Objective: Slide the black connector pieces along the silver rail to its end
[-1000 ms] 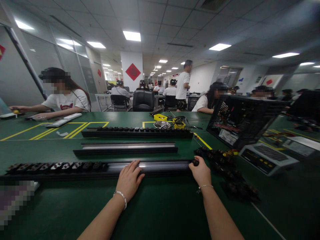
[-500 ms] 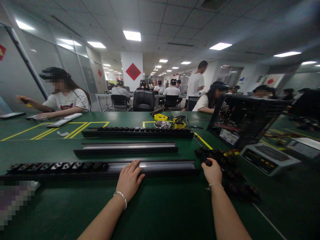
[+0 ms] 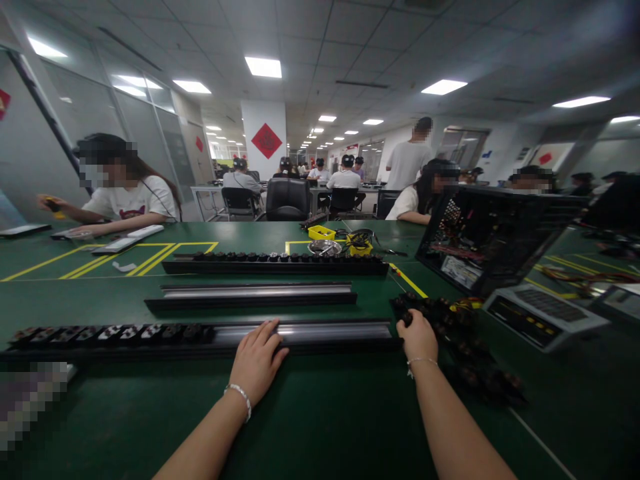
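Note:
My left hand (image 3: 257, 357) lies with fingers stretched out on the near long black channel (image 3: 330, 330), on its bare metal stretch. At that channel's left end sits a row of black socket modules (image 3: 110, 333), some with pale tops. Just past the channel's right end, my right hand (image 3: 419, 339) is closed in a pinch on a small black socket module (image 3: 407, 320), mostly hidden by the fingers. More loose black modules (image 3: 483, 373) lie heaped to the right of that hand. Behind the near channel rests a shorter black channel (image 3: 260, 293) without modules.
Farther back stands a channel filled with modules (image 3: 280, 265). Beyond it are a round metal dish (image 3: 324, 247) and yellow bins (image 3: 321, 233). An opened computer case (image 3: 495, 233) and a power supply (image 3: 545, 317) stand at right. A co-worker (image 3: 125, 190) sits at left.
My right hand has shifted slightly left, towards the channel's right end, with the module in its fingers. My left hand stays in place. A standing person in the background has moved right.

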Action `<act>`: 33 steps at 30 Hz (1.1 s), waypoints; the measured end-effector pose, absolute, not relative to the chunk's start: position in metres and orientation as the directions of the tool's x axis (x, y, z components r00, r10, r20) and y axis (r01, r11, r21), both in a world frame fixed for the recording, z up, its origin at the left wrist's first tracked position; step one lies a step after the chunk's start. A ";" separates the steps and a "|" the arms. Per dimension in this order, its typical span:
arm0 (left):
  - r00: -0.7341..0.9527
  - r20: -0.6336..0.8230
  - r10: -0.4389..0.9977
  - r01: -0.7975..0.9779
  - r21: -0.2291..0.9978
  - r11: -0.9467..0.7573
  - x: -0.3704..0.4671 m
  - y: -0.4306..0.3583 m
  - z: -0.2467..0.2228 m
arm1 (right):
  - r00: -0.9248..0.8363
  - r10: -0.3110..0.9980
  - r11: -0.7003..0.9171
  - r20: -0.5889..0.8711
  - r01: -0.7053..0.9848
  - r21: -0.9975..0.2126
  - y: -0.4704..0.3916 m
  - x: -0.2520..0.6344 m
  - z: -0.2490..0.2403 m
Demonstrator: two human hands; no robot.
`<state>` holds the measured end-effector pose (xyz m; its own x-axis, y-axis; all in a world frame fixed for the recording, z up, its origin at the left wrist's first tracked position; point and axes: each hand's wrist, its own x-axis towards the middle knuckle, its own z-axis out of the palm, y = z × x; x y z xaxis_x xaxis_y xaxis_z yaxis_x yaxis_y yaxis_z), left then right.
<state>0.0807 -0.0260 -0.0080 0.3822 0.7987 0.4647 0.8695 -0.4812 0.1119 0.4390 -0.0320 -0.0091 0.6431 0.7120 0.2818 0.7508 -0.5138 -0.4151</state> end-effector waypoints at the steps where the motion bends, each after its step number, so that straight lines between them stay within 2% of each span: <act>1: 0.384 0.462 0.799 0.871 0.108 -0.480 0.081 -0.026 -0.007 | 0.635 0.719 -0.522 0.283 0.762 -0.383 -0.031 0.438 -0.008; 5: 0.384 0.458 0.801 0.873 0.101 -0.477 0.081 -0.027 -0.006 | 0.585 0.756 -0.520 0.293 0.809 -0.274 -0.032 0.435 -0.003; 9: 0.383 0.461 0.800 0.874 0.099 -0.476 0.080 -0.026 -0.006 | 0.573 0.765 -0.520 0.293 0.819 -0.243 -0.034 0.433 -0.001; 21: 0.384 0.447 0.808 0.873 0.110 -0.475 0.080 -0.026 -0.006 | 0.543 0.769 -0.466 0.337 0.837 -0.287 -0.038 0.443 -0.012; 28: 0.383 0.429 0.818 0.877 0.110 -0.468 0.081 -0.026 -0.005 | 0.596 0.741 -0.514 0.309 0.800 -0.310 -0.040 0.442 -0.010; 33: 0.380 0.425 0.821 0.877 0.116 -0.466 0.080 -0.027 -0.004 | 0.561 0.764 -0.467 0.320 0.822 -0.326 -0.042 0.448 -0.010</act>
<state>0.0805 -0.0268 -0.0038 0.3802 0.8213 0.4253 0.8770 -0.4662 0.1161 0.4476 -0.0424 -0.0099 0.5605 0.7638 0.3199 0.8222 -0.4670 -0.3255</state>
